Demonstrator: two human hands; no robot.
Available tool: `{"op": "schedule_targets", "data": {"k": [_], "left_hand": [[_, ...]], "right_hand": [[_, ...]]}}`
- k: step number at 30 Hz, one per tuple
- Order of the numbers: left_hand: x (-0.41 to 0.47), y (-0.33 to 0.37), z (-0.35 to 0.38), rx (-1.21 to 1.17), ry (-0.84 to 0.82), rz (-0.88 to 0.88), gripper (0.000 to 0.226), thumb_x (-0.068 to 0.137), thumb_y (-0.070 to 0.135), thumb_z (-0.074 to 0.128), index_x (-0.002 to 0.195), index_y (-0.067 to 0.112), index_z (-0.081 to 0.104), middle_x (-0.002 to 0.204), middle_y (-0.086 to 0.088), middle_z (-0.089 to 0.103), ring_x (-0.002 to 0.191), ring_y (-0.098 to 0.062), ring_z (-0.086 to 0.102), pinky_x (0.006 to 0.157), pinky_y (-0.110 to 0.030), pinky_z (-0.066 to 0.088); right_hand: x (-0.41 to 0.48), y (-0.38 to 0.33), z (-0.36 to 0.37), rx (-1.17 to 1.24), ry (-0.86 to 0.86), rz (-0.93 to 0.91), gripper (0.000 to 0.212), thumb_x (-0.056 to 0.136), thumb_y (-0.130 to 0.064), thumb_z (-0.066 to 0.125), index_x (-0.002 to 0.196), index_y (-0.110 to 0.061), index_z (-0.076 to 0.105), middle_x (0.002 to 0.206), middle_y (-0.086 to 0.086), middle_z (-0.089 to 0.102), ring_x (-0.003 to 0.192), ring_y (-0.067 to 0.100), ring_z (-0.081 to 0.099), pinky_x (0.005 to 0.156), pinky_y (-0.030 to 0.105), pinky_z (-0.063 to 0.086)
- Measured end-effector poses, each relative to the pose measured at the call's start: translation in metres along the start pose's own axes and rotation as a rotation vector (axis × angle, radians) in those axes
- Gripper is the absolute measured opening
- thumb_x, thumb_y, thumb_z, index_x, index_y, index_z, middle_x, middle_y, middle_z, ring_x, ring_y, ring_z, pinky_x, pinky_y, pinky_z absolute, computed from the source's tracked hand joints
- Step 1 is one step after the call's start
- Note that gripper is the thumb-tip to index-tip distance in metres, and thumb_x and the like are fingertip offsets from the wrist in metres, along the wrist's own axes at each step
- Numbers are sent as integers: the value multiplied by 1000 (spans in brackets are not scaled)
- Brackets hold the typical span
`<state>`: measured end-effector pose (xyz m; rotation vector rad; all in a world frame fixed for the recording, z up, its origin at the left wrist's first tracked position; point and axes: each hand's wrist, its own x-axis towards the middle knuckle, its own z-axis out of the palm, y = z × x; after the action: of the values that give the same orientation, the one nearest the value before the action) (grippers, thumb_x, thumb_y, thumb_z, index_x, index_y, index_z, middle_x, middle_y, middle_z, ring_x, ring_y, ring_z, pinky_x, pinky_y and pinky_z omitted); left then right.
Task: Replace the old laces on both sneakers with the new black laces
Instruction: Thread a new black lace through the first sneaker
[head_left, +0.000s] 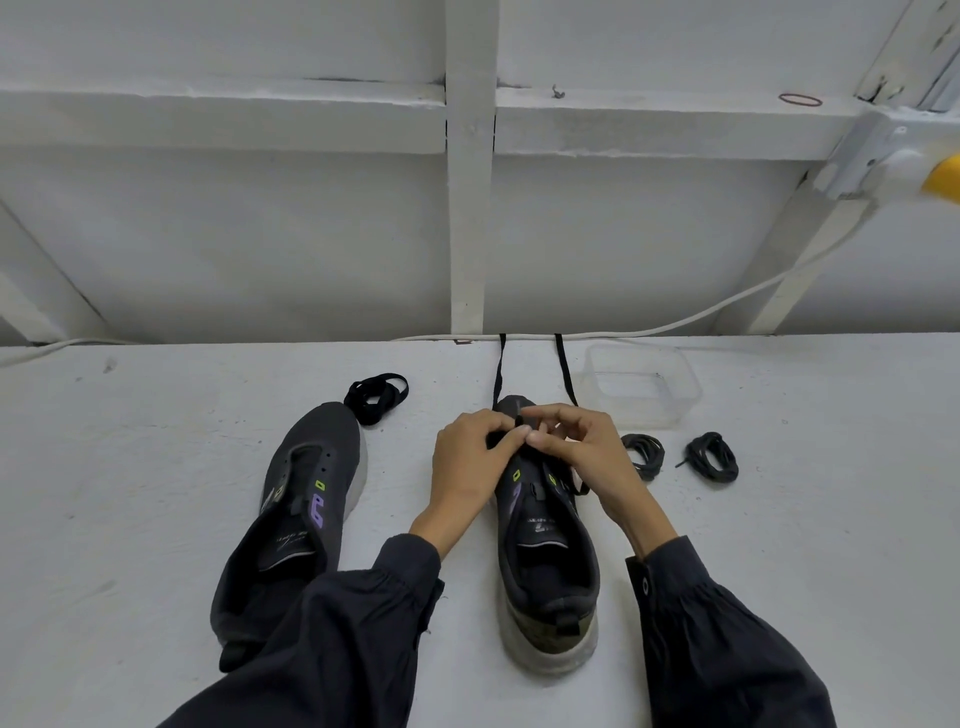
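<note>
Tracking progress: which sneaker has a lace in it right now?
The sneaker on the right: two black lace ends trail from its toe toward the wall. The left sneaker shows only bare eyelets.

You're working in flat, soft light, shadows faint. Wide-angle bowing at the edges; yellow object (944, 177) at far right is blurred.

The left sneaker (317, 457) and right sneaker (545, 566) are matt dark cloth, with scuffed pale soles; coiled lace (375, 397), flat woven cloth; container (641, 384), clear smooth plastic; tabletop (156, 467), matt, rough white.
</note>
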<state>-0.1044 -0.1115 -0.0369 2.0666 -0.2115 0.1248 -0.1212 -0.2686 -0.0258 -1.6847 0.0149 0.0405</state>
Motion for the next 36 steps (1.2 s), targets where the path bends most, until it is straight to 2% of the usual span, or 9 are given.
{"op": "schedule_targets", "data": {"k": [4, 7, 10, 14, 17, 21, 25, 32, 36], "left_hand": [[2, -6, 1, 112, -25, 129, 18, 85, 33, 71, 85, 16, 77, 92, 8, 73, 91, -12, 62, 87, -40, 49], [3, -7, 0, 186, -35, 212, 22, 82, 40, 66, 84, 21, 76, 92, 11, 73, 93, -15, 61, 89, -45, 47], [2, -2, 0, 88, -64, 183, 37, 77, 37, 67, 111, 23, 71, 110, 9, 70, 106, -11, 58, 98, -33, 45], [7, 4, 2, -268, -297, 12, 62, 77, 12, 79, 133, 21, 55, 124, 5, 65, 116, -4, 60, 99, -14, 43], [10, 2, 8, -240, -338, 20, 44, 78, 21, 80, 119, 24, 65, 108, 5, 72, 103, -7, 66, 93, -23, 50], [7, -1, 15, -126, -263, 36, 25, 79, 38, 73, 98, 20, 71, 83, 2, 72, 80, -14, 65, 77, -36, 51], [6, 1, 17, -66, -244, 51, 26, 79, 39, 72, 99, 21, 71, 83, 3, 73, 80, -12, 67, 76, -36, 53], [6, -5, 16, -84, -211, 39, 21, 81, 33, 76, 99, 23, 72, 83, 3, 73, 80, -10, 66, 76, -36, 53], [5, -5, 15, -117, -217, 36, 19, 81, 30, 76, 98, 26, 72, 85, 5, 73, 82, -7, 67, 78, -34, 53]], "right_hand": [[1, -2, -2, -34, 0, -36, 16, 84, -8, 74, 95, -18, 78, 92, 14, 72, 80, 22, 57, 84, 34, 55], [3, -4, -2, -100, 16, -57, 11, 84, -7, 73, 86, -17, 77, 85, 8, 72, 75, 20, 57, 77, 31, 51], [5, -8, -2, -207, 28, -86, 10, 83, -5, 72, 80, -14, 73, 72, -7, 69, 66, 8, 57, 68, 22, 45], [9, -10, -6, -393, 56, -125, 12, 80, -11, 76, 79, -23, 75, 73, -8, 71, 58, 1, 53, 62, 22, 41], [10, -12, -8, -475, 67, -137, 11, 78, -12, 77, 79, -23, 76, 71, -5, 70, 60, 0, 51, 62, 25, 40], [9, -21, -6, -471, 27, -157, 19, 77, 0, 74, 73, -19, 72, 67, -11, 64, 64, -1, 53, 60, 15, 38], [9, -32, -4, -337, 17, -150, 22, 79, 7, 69, 74, -14, 71, 71, -1, 69, 68, 8, 63, 66, 20, 51], [8, -34, 3, -195, 0, -106, 14, 80, 10, 66, 75, -2, 70, 72, 15, 67, 65, 10, 61, 66, 19, 52], [7, -35, 6, -122, 33, -82, 15, 81, 13, 63, 75, 1, 69, 69, 10, 63, 62, 8, 59, 62, 16, 49]]}}
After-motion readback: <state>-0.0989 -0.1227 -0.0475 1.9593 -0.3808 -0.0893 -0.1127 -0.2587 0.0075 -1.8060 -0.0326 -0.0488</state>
